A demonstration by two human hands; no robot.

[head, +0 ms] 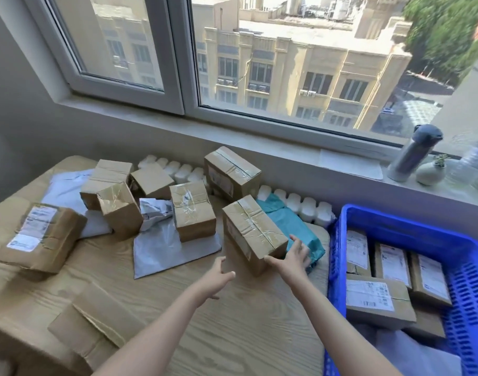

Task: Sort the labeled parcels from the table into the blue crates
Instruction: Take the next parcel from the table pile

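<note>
Seen from the head camera, a brown cardboard parcel (252, 232) stands tilted on the wooden table (246, 321); it is sealed with clear tape along its top and has a pale, unreadable label on its side. It sits against a teal mailer bag (294, 226), near the blue crate (338, 253), which holds labelled boxes. The right hand (293, 257) lies with straight, spread fingers against the parcel's near right end, thumb at its lower corner, while the left hand (217, 276) hovers with fingers apart just short of the near left side, not touching it.
</note>
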